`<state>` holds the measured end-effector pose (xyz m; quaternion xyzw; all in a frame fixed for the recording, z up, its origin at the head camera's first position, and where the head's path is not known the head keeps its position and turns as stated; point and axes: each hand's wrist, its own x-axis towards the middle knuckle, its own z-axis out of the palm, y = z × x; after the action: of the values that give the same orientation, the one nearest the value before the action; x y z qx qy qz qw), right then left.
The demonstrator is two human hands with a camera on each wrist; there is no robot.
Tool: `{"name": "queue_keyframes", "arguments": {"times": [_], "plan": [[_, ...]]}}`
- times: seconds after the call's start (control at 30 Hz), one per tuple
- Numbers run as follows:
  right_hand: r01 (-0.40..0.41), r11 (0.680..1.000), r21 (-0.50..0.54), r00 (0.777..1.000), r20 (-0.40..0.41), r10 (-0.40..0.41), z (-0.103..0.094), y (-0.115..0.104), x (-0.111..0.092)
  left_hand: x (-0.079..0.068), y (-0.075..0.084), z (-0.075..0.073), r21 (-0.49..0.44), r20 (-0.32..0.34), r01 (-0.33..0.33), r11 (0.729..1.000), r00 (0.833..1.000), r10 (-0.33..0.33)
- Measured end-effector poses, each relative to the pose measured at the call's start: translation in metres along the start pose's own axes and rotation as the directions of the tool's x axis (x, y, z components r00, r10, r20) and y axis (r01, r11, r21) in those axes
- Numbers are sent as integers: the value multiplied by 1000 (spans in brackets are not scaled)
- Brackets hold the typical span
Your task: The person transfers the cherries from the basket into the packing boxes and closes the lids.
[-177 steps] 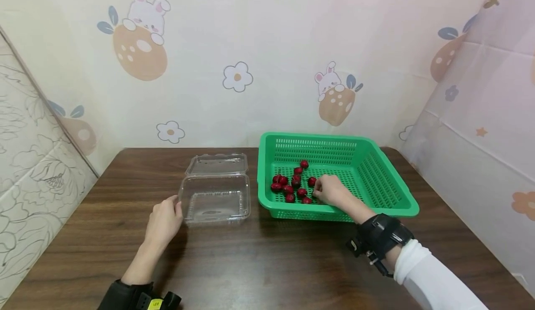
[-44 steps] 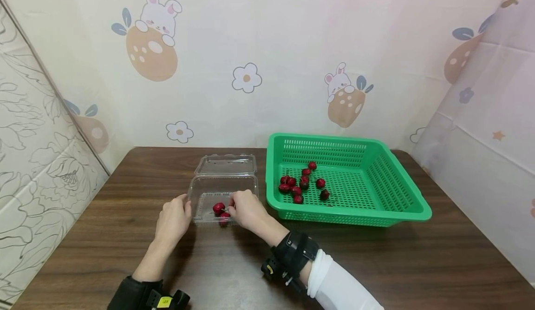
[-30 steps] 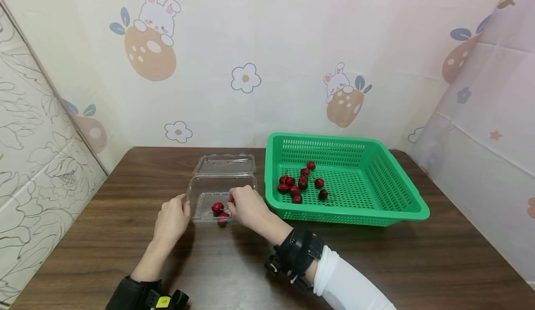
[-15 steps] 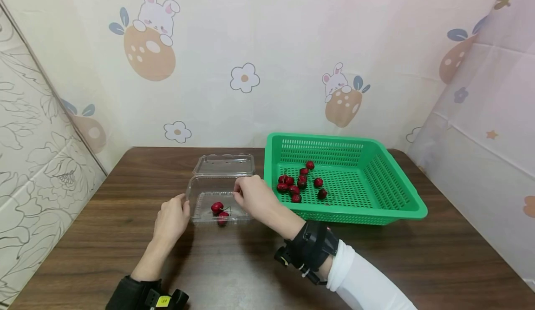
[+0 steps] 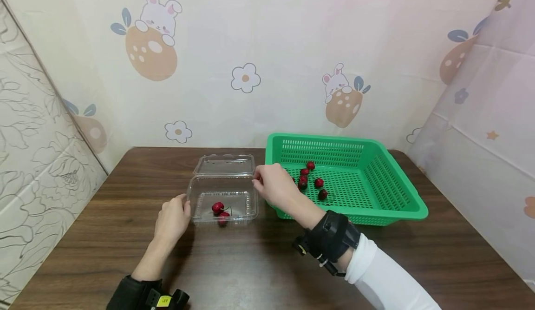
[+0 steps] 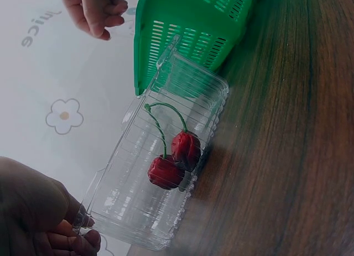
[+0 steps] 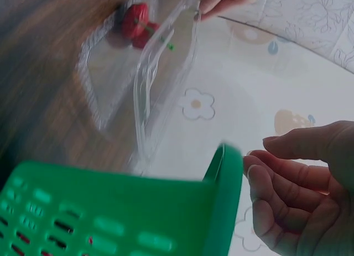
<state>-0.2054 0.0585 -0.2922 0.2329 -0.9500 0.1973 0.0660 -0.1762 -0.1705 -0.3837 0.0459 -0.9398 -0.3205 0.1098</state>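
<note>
A clear plastic clamshell box [image 5: 200,214] stands on the table with its lid [image 5: 221,165] folded back. Inside lie two red cherries [image 6: 166,172] whose green stems [image 6: 158,126] meet at the top. My left hand [image 5: 172,219] pinches the box's left rim; in the left wrist view its thumb and fingers close on the corner. My right hand [image 5: 276,187] hovers above the gap between the box and a green basket [image 5: 355,198], over the basket's left rim. Its fingers are loosely bent with nothing between them, as the right wrist view shows. Several cherries [image 5: 319,182] lie in the basket, some behind the right hand.
The brown wooden table [image 5: 234,268] runs up to a printed wall cloth [image 5: 284,101]. Side cloths [image 5: 480,161] flank it at right and left. Box and basket stand close together, side by side.
Two joined cherries have come into the box, which held none at first. My right hand has since let go and moved right toward the basket. My left hand stays on the rim.
</note>
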Motion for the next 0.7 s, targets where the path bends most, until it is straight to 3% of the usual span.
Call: {"name": "queue_keyframes", "arguments": {"times": [0.27, 0.7], "plan": [[-71, 997, -3, 997, -29, 71, -5, 19, 3, 0, -1, -1, -3, 36, 0, 1000, 999, 0], [-165, 986, 26, 983, -77, 166, -2, 52, 10, 2, -2, 1, -11, 27, -7, 1000, 1000, 8]]}}
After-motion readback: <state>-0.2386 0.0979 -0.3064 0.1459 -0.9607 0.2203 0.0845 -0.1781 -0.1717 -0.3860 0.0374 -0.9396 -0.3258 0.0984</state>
